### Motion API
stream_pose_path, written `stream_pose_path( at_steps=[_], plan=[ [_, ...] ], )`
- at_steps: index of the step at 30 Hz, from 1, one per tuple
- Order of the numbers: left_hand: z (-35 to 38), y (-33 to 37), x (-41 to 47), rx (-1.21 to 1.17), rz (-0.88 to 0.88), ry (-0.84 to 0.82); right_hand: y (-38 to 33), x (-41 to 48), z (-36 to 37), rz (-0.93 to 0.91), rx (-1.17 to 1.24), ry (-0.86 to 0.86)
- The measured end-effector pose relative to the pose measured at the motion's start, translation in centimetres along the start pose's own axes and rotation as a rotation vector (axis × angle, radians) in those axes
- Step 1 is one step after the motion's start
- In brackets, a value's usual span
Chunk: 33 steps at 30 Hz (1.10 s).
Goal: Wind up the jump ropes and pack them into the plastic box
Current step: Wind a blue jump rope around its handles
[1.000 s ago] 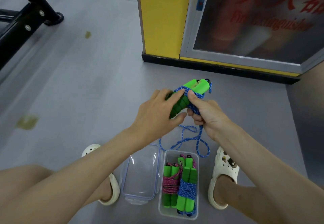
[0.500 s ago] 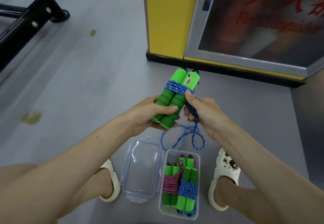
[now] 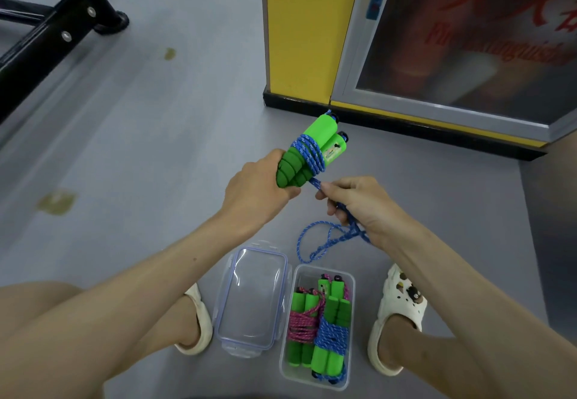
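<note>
1. Where the floor (image 3: 156, 155) lies nearest, the plastic box (image 3: 352, 330) holds two wound jump ropes (image 3: 331, 333), with its lid (image 3: 253, 298) just beside it.
2. The right hand (image 3: 359, 201) pinches the loose blue rope (image 3: 316, 183) in curled fingers (image 3: 332, 186).
3. The left hand (image 3: 253, 192), fingers curled, grips the partly wrapped green handles (image 3: 317, 136).

One head-worn wide-angle view — it faces forward and steeply down, close above the smooth grey floor (image 3: 140, 164).

Plastic box (image 3: 352, 278) held a pink rope bundle (image 3: 301, 326) and a blue rope bundle (image 3: 331, 336). Lid (image 3: 253, 298) lay touching the box's left side. Beyond the box: left hand (image 3: 256, 194) gripped paired green handles (image 3: 320, 131); right hand (image 3: 359, 206) pinched blue rope (image 3: 307, 153), loose loops hanging near the box's far rim.
</note>
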<state>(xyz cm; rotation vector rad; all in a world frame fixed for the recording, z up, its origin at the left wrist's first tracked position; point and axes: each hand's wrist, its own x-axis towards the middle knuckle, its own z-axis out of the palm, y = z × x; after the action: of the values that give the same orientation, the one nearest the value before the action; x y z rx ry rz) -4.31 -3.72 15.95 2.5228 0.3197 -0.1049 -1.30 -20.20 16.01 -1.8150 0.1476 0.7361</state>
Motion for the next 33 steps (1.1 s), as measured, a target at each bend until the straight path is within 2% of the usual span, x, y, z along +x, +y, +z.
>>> stream_pose_path(
  at_steps=[3,8,18,22,25,27,28,30,32,33],
  plan=[
    [0.2,0.0,-0.2,0.17,0.067,0.096,-0.3,-0.1,0.3,0.011,-0.013,-0.033],
    [0.8,0.4,-0.9,0.336,0.178,0.162,-0.2,0.0,0.5,0.036,0.015,-0.05],
    [1.6,1.7,-1.1,0.611,0.288,0.272,-0.4,0.1,0.9,0.067,0.399,-0.158],
    [2.1,1.6,-0.9,0.673,0.408,0.381,-0.2,0.0,0.6,0.053,0.433,-0.172],
    [3.4,1.1,-0.8,0.585,0.524,0.426,0.1,0.1,0.4,0.059,0.441,-0.062],
    [3.9,0.9,-1.0,0.465,0.535,0.397,0.2,0.2,0.2,0.06,0.455,-0.012],
    [3.7,1.1,-1.1,0.39,0.508,0.329,0.2,0.3,0.0,0.056,0.453,0.004],
    [2.3,1.5,-0.7,0.19,0.366,0.086,0.2,0.6,-0.5,0.042,0.417,0.02],
    [0.5,1.6,0.1,-0.124,0.185,-0.113,0.0,0.6,-0.9,0.03,0.368,-0.005],
    [-0.3,1.5,0.6,-0.305,0.095,-0.146,0.0,0.6,-1.0,0.024,0.365,-0.033]
  ],
)
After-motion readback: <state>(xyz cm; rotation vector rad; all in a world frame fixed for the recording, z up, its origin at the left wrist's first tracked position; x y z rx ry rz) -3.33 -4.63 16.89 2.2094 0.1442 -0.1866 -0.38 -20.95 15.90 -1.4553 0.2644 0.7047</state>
